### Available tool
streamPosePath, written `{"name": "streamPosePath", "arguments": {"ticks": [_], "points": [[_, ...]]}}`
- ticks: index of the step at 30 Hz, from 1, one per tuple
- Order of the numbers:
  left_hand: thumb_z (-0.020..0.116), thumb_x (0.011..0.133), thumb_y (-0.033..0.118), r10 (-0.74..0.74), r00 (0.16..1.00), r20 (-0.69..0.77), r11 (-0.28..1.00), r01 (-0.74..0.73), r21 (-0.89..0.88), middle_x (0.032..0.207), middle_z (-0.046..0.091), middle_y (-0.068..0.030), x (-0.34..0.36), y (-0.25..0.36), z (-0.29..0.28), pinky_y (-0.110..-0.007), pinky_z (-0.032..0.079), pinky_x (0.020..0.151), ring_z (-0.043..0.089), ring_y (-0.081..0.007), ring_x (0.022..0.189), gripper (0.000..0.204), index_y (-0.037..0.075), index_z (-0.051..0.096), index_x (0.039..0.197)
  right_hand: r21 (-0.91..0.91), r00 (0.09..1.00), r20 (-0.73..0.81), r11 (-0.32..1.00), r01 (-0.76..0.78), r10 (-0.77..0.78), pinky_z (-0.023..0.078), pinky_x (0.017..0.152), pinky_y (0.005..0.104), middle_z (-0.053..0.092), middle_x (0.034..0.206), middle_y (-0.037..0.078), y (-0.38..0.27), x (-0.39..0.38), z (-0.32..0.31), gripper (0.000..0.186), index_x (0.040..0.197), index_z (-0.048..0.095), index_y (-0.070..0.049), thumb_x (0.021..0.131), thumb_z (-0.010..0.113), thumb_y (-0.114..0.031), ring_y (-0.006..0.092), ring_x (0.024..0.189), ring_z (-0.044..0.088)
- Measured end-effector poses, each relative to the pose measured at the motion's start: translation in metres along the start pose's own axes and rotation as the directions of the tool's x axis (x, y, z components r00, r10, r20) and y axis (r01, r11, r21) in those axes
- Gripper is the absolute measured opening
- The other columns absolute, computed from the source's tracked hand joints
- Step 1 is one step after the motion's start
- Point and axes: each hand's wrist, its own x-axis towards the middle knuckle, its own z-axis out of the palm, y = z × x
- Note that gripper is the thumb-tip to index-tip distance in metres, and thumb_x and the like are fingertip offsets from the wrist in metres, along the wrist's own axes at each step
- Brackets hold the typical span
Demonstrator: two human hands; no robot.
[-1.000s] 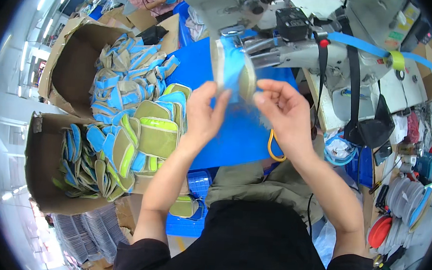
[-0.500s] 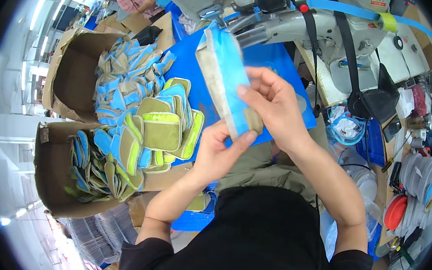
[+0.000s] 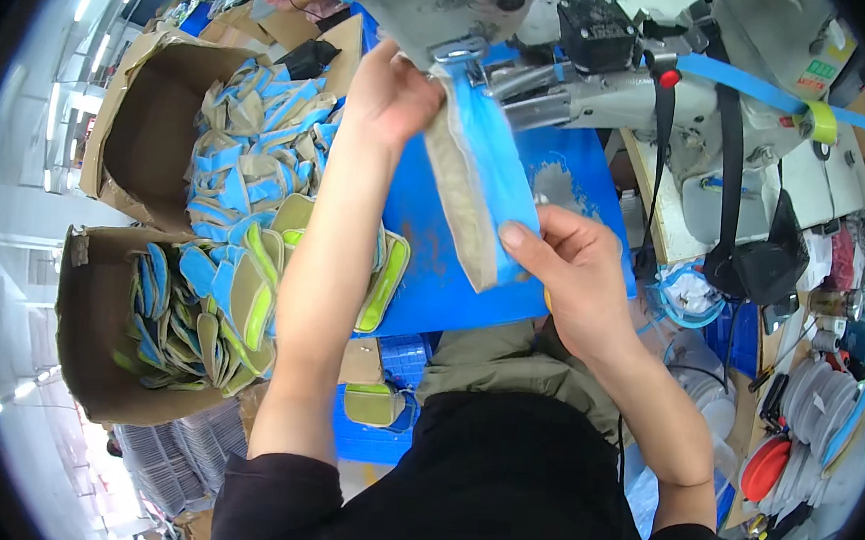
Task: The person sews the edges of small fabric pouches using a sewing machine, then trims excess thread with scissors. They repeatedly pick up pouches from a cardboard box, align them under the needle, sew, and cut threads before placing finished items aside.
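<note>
One right grip (image 3: 583,271), one left grip (image 3: 394,97), one blue-and-beige fabric strip (image 3: 486,173)
The right pinches its lower end; whether the left, by its upper end, pinches, I cannot tell. The strip slants from the sewing machine (image 3: 411,8) over the blue worktop (image 3: 405,303).

The cloth strip (image 3: 495,164) I hold: matt, wrinkled beige beside smoother blue. Far from me: sewing machine (image 3: 400,12), smooth painted metal with shiny bare-metal parts (image 3: 534,112). Blue work surface (image 3: 416,294): smooth, scuffed. Left of me: matt cardboard box (image 3: 97,327); cloth pouch (image 3: 386,282), lime edging glossy.
</note>
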Motion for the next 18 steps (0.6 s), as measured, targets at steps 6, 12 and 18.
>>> {"name": "streamPosePath", "arguments": {"ticks": [6,12,18], "points": [[0.061,0.103,0.032,-0.004,1.0,-0.005,0.964,0.005,0.266,0.114,0.067,-0.0081,-0.099,-0.013,-0.036,-0.035,0.052,0.091,0.062,-0.0163,0.1,0.036,0.002,0.06,0.122,-0.328,0.978,0.058,0.921,0.209,-0.202,0.046,0.057,0.0246,0.069,0.074,0.001,-0.004,-0.003,0.005,0.015,0.093,0.069,0.0,0.094,0.074,-0.013,0.0033,0.063,0.059],[0.069,0.1,0.022,-0.234,0.969,0.079,0.913,0.191,0.361,0.1,0.072,-0.0069,-0.13,-0.018,-0.01,-0.028,0.057,0.073,0.069,-0.0146,0.083,0.029,0.003,0.062,0.121,-0.297,0.978,0.097,0.932,0.206,-0.186,0.038,0.054,0.0205,0.062,0.068,-0.004,0.002,0.0,0.011,0.013,0.087,0.066,-0.002,0.094,0.074,-0.009,-0.0005,0.061,0.05],[0.058,0.106,0.031,-0.385,0.911,0.149,0.923,0.378,0.077,0.103,0.071,-0.0131,-0.138,-0.02,-0.012,-0.034,0.057,0.083,0.069,-0.0194,0.09,0.031,0.003,0.064,0.119,-0.119,0.982,0.112,0.98,0.162,-0.149,0.035,0.051,0.0216,0.058,0.064,-0.004,-0.005,0.0,0.01,0.023,0.08,0.061,-0.002,0.098,0.071,-0.012,-0.0007,0.058,0.047]]}}
